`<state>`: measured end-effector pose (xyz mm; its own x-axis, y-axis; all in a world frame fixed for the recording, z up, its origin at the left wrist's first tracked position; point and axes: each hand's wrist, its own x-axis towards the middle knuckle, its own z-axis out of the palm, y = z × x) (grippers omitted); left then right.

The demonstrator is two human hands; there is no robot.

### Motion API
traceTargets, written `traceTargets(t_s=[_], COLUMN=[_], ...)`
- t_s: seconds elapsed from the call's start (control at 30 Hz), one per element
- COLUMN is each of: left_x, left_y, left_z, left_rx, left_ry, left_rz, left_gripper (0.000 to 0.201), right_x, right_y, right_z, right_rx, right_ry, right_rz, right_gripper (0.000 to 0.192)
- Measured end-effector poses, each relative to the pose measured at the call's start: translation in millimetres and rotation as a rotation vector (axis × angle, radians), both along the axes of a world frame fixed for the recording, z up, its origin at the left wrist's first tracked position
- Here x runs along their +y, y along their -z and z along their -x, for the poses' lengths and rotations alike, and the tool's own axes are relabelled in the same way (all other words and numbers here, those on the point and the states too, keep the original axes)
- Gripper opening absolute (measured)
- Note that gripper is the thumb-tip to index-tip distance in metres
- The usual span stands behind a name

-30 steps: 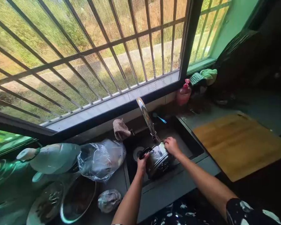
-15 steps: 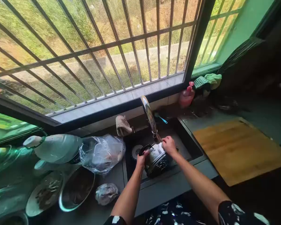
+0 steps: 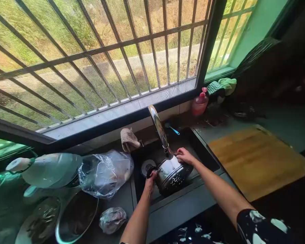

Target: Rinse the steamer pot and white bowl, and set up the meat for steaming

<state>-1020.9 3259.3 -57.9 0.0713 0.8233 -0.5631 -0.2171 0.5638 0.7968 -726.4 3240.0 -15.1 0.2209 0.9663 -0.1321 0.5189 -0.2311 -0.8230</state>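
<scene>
A shiny metal colander pot (image 3: 173,177) with holes in its side is tilted in the dark sink (image 3: 203,150), right under the chrome tap (image 3: 159,130). My left hand (image 3: 150,182) grips its black handle at the left rim. My right hand (image 3: 184,156) holds the far right rim, fingers curled over the edge. The inside of the pot looks bright and wet.
Left of the sink lie a clear plastic bag (image 3: 105,173), a big water bottle (image 3: 48,169), a metal bowl (image 3: 75,218), a plate and a small wrapped bundle (image 3: 113,218). A wooden cutting board (image 3: 256,159) lies on the right. A pink soap bottle (image 3: 199,103) and cloths sit by the barred window.
The pot has tipped so its perforated side faces me more. My right hand slid from the pot's top to its far rim. The view shifted slightly.
</scene>
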Motion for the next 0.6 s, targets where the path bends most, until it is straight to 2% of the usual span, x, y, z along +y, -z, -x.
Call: traceTargets(t_s=[0.07, 0.13, 0.2, 0.27, 0.3, 0.33, 0.4, 0.47, 0.53, 0.6], left_x=[-1.6, 1.1, 8.8, 19.7, 25.6, 31.2, 40.2, 44.4, 43.9, 40.7], left_y=[-0.3, -10.2, -28.7, -49.2, -57.4, -63.3, -67.7, -65.4, -62.4, -62.4], left_z=[16.3, 33.2, 38.8, 24.3, 9.9, -7.6, -44.3, -71.8, -83.1, -79.9], left_rx=[0.075, 0.210, 0.368, 0.501, 0.560, 0.603, 0.622, 0.602, 0.579, 0.562], left_ry=[0.024, 0.083, 0.267, 0.545, 0.679, 0.781, 0.922, 0.957, 0.929, 0.884], left_rz=[-0.021, -0.126, -0.313, -0.477, -0.512, -0.508, -0.355, -0.228, -0.206, -0.235], left_gripper=[0.056, 0.071, 0.080, 0.073, 0.066, 0.062, 0.055, 0.046, 0.046, 0.051], right_x=[-4.9, -8.2, -7.4, -2.8, -0.2, 1.8, 2.0, -3.3, -10.6, -14.9], right_y=[4.8, 7.7, 8.6, 8.0, 7.4, 6.7, 5.2, 3.2, 0.5, -3.9], right_z=[9.6, 20.3, 28.5, 34.4, 37.4, 41.0, 51.6, 66.9, 82.2, 87.5], right_rx=[0.006, 0.001, -0.025, -0.070, -0.088, -0.101, -0.123, -0.195, -0.297, -0.359], right_ry=[-0.026, -0.078, -0.133, -0.157, -0.159, -0.159, -0.117, 0.043, 0.194, 0.178], right_rz=[-0.026, -0.055, -0.072, -0.074, -0.068, -0.061, -0.060, -0.082, -0.138, -0.233], right_gripper=[0.016, 0.014, 0.014, 0.014, 0.013, 0.012, 0.011, 0.012, 0.013, 0.018])
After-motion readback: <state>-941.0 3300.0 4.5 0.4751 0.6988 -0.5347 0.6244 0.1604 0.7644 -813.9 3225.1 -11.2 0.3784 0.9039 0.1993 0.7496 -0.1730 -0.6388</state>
